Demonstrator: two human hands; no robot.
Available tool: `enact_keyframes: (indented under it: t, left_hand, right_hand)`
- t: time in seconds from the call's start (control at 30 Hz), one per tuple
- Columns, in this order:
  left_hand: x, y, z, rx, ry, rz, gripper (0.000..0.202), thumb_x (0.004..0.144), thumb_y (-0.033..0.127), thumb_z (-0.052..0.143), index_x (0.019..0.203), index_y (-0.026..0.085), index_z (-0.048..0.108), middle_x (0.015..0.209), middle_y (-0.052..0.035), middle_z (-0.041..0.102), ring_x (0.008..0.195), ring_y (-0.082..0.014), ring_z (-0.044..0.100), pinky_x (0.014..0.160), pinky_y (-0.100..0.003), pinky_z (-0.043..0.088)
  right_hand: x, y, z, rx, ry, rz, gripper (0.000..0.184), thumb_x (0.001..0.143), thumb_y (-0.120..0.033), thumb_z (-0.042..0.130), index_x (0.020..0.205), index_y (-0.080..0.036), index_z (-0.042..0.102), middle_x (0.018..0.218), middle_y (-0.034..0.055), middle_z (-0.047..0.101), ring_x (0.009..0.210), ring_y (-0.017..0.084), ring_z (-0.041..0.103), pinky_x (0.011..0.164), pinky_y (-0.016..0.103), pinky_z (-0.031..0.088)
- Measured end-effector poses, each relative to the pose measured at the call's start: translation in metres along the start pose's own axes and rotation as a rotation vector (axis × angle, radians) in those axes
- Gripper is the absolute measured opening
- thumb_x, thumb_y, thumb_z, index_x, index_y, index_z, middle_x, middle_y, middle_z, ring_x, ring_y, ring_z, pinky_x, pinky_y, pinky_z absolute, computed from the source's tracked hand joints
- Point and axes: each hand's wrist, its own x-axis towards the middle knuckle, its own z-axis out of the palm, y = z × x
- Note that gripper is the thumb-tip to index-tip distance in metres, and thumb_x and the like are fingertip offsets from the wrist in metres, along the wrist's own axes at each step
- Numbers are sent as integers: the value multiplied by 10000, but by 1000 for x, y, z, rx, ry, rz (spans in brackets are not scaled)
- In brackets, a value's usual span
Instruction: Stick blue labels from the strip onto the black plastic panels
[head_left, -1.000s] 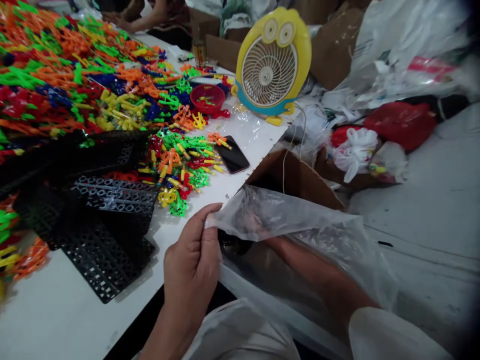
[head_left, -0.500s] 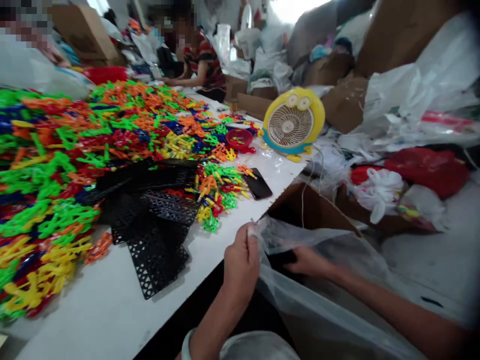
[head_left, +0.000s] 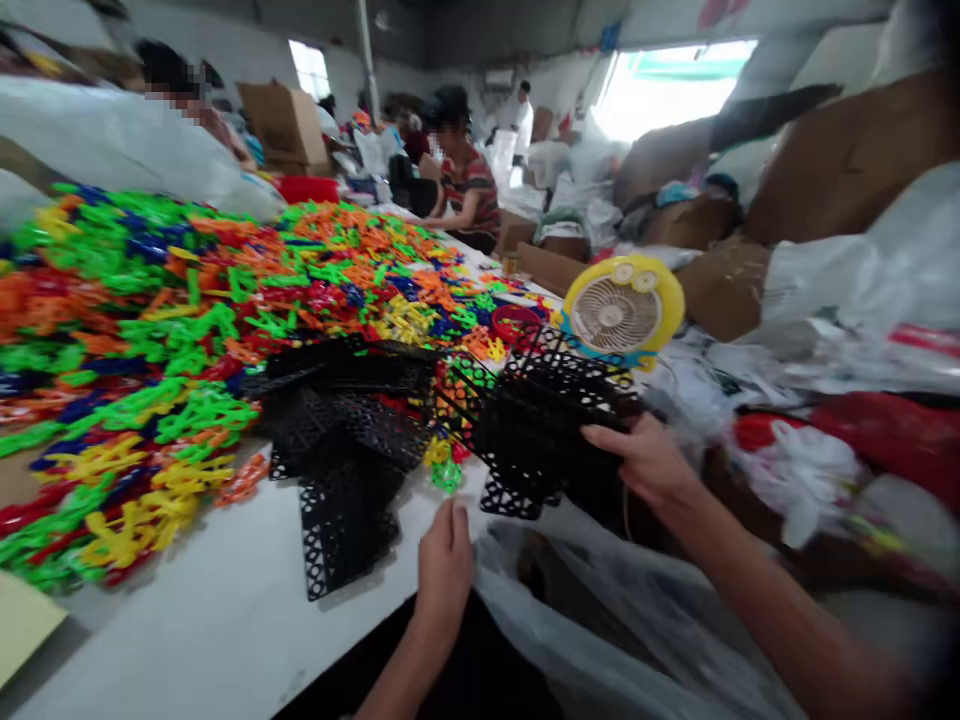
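Observation:
My right hand (head_left: 652,455) grips a bunch of black perforated plastic panels (head_left: 536,425) by their right end and holds them up over the table edge. My left hand (head_left: 446,550) is closed at the table's edge, thumb against the fingers. Beside it runs the rim of a clear plastic bag (head_left: 585,590), which hangs below the table; the pinch itself is partly hidden. More black perforated panels (head_left: 352,500) lie in a loose pile on the white table (head_left: 202,620), left of my hands. Behind them spreads a big heap of small bright plastic pieces (head_left: 202,330).
A yellow fan (head_left: 622,305) stands at the table's far right edge, near a red bowl (head_left: 517,322). Cardboard boxes (head_left: 720,285) and plastic bags crowd the right side. A person in a striped shirt (head_left: 476,195) sits farther back; others are behind.
My right hand has come up out of the bag with black panels in it. My left hand has shifted slightly left and lower. The camera view has tilted upward.

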Motion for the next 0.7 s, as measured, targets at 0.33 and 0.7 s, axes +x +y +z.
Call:
enact_keyframes:
  t: [0.33, 0.7]
  left_hand:
    - [2, -37, -9, 15, -6, -85, 392, 900, 405, 357, 959, 158, 655, 803, -69, 696, 761, -203, 631, 694, -271, 446]
    - [7, 25, -22, -33, -40, -76, 293, 931, 402, 499, 1075, 184, 630, 1019, -73, 662, 853, -178, 620, 748, -331, 524]
  right_hand:
    - [133, 42, 238, 253, -275, 103, 399, 538, -302, 861, 833, -184, 621, 899, 42, 723, 910, 222, 667, 879, 429, 542]
    - [34, 17, 95, -772, -597, -77, 224, 906, -464, 521, 1017, -314, 647, 970, 19, 681, 906, 183, 673, 699, 292, 579]
